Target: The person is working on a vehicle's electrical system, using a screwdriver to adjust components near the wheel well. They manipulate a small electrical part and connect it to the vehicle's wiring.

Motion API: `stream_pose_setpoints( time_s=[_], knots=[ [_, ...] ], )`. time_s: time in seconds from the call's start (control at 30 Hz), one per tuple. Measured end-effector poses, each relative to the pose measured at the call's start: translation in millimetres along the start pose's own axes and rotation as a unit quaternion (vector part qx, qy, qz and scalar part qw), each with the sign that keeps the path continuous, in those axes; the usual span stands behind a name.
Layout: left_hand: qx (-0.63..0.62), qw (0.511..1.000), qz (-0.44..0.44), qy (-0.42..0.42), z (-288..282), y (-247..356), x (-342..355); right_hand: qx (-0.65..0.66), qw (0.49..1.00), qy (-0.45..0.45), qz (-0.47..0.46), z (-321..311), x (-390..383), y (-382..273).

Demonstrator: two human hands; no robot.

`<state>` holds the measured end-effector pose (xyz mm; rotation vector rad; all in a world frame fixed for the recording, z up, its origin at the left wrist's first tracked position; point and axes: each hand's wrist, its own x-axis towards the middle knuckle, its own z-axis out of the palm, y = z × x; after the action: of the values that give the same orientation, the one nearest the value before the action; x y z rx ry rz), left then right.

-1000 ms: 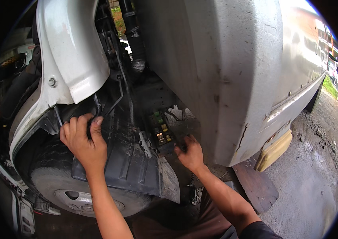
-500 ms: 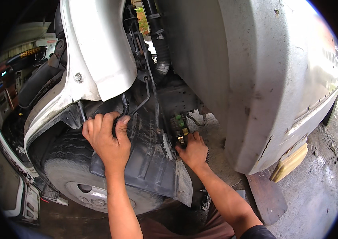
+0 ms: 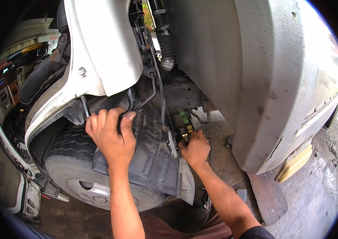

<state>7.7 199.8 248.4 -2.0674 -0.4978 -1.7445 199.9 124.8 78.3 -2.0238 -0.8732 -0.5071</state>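
Here, a dusty wheel stands beneath a ribbed black mudguard. Half curled, the left hand is at its upper end, its hold hidden. The right hand bends its fingers at the lower end of a fuse box, right of the left hand; whether it grips, I cannot tell.

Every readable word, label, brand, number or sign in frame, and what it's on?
None legible.
Green and yellow fuses by the right hand: any markings too small to read.
Tyre sidewall: no lettering can be made out.
Pale panel, far upper left: reddish marks, too small and blurred to read.
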Motion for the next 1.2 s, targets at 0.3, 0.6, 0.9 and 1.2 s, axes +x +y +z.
stream_pose_setpoints(
  time_s=[0.3,0.6,0.9,1.2],
  knots=[
    [-0.020,0.999,-0.021,-0.013,-7,7,4,-0.010,0.999,-0.030,0.032,-3,1,-6],
    [-0.028,0.998,-0.033,-0.040,-15,10,9,0.044,0.997,-0.044,0.038,-16,-2,4],
    [-0.038,0.998,-0.040,-0.037,-13,9,7,0.009,1.000,-0.005,-0.005,-2,-6,5],
    [-0.034,0.998,-0.039,-0.027,-12,10,7,-0.034,0.999,0.007,0.027,10,-6,2]
  ],
)
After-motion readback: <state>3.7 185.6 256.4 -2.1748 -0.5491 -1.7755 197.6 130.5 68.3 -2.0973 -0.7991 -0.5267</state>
